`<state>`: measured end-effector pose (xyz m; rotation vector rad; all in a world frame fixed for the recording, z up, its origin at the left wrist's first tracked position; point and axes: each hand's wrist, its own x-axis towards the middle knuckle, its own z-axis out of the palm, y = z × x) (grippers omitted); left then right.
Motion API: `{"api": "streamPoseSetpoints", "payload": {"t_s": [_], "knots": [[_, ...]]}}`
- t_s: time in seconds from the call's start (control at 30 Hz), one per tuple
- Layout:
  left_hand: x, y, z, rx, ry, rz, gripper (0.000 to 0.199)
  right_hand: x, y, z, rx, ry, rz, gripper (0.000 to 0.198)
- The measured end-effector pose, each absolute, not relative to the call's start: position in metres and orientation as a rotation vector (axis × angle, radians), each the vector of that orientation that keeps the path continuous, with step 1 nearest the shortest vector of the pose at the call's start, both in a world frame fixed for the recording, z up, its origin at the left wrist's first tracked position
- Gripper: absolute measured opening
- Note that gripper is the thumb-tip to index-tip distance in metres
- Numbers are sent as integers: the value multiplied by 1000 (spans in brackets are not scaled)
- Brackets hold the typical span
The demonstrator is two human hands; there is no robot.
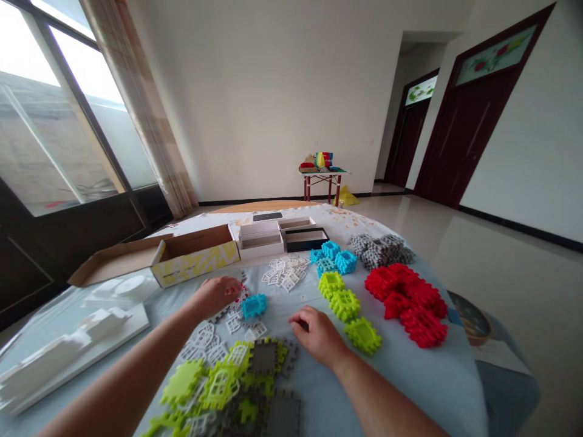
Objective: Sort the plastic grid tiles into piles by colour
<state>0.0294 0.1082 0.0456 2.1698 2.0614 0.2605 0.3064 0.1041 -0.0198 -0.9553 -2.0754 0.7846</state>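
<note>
My left hand (pixel 220 292) is over the small loose pieces at the table's middle left, fingers curled down; what they hold, if anything, is hidden. Bits of red and white show beside its fingertips. Just right of it lies a blue toothed block (pixel 254 306). My right hand (pixel 316 332) rests on the cloth with curled fingers, and nothing shows in them. Below and between the hands spreads a mixed heap of lime green toothed panels (pixel 184 383), dark grey panels (pixel 283 415) and white window-frame pieces (pixel 200 343).
Sorted groups lie at right: lime blocks (pixel 345 304), red panels (pixel 423 328), grey panels (pixel 380 250), blue blocks (pixel 346 261). White frames (pixel 286 272) are piled centrally. Behind are an open cardboard box (pixel 195 267) and small box trays (pixel 261 246). White foam (pixel 113 337) lies left.
</note>
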Motion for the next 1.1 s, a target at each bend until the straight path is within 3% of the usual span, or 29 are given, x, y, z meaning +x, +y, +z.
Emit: {"api": "streamPoseSetpoints", "payload": {"t_s": [0.37, 0.53, 0.93, 1.1], "knots": [[21, 93, 42, 2203, 2132, 128, 39, 307, 105, -21, -931, -2071, 795, 16], [-7, 79, 41, 2048, 2196, 71, 32, 308, 105, -22, -912, -2077, 820, 17], [-27, 58, 22, 1727, 2178, 57, 56, 309, 105, -24, -910, -2081, 842, 17], [-33, 55, 20, 1665, 2163, 56, 46, 309, 105, -24, -900, -2081, 843, 17]]}}
